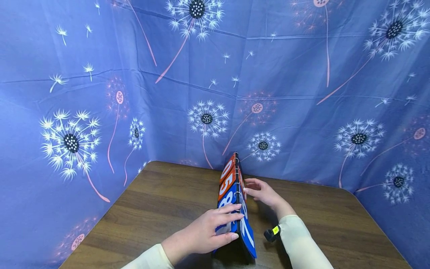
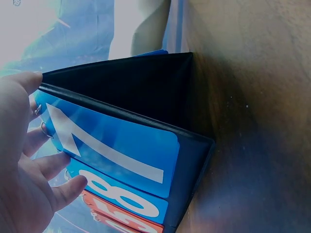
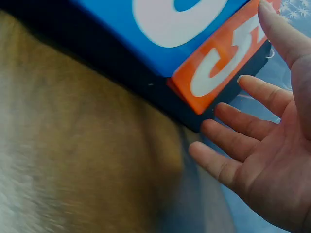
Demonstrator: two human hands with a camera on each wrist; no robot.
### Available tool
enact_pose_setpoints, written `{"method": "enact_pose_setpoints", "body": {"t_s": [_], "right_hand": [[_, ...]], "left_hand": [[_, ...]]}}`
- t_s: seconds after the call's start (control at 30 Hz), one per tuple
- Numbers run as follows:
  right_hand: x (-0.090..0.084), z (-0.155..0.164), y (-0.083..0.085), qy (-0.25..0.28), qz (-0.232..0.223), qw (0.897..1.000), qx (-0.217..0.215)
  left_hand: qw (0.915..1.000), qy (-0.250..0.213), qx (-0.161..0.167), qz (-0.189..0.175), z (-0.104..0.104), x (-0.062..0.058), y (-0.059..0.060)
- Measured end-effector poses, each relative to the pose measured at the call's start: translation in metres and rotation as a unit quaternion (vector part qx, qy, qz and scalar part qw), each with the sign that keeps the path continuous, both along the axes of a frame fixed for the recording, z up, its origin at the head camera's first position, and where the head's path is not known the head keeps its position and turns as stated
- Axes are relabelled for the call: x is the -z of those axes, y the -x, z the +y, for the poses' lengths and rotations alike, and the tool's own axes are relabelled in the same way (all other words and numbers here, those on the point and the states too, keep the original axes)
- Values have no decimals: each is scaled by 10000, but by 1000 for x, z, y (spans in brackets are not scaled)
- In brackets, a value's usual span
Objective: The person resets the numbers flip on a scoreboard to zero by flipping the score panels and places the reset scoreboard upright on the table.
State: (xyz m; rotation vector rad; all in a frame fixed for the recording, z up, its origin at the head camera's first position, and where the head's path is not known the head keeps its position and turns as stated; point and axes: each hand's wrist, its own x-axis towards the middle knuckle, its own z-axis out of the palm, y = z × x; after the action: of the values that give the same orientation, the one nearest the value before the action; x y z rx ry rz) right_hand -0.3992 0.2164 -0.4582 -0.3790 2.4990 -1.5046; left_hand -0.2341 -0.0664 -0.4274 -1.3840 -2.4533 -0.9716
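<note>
A tabletop flip scoreboard [image 1: 223, 203] stands like a tent on the table, with blue and orange number cards ringed along its top ridge. My left hand [image 1: 209, 228] holds the near part of the ridge, its fingers over the top and the thumb at the near end. In the left wrist view, the left fingers [image 2: 70, 190] lie by the rings and blue cards [image 2: 116, 150]. My right hand [image 1: 265, 192] is at the far right side, fingers spread. In the right wrist view its thumb overlaps an orange card [image 3: 214, 73] with a white 5.
The brown wooden table [image 1: 161, 201] extends around the scoreboard. A blue dandelion-print cloth [image 1: 174, 123] hangs behind and along the sides. A small black device with a yellow label [image 1: 273, 233] is at the right sleeve [image 1: 299, 239].
</note>
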Motion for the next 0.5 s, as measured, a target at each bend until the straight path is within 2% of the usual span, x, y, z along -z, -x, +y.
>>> {"method": "enact_pose_setpoints", "body": {"t_s": [0.2, 0.3, 0.5], "right_hand": [[15, -4, 0, 117, 153, 9998, 38], [19, -4, 0, 207, 264, 9994, -26], [23, -4, 1, 341, 363, 9987, 129]], "left_hand": [[10000, 5, -41, -35, 0, -1, -1], [10000, -1, -30, -25, 0, 0, -1], [10000, 29, -26, 22, 0, 0, -1]]}}
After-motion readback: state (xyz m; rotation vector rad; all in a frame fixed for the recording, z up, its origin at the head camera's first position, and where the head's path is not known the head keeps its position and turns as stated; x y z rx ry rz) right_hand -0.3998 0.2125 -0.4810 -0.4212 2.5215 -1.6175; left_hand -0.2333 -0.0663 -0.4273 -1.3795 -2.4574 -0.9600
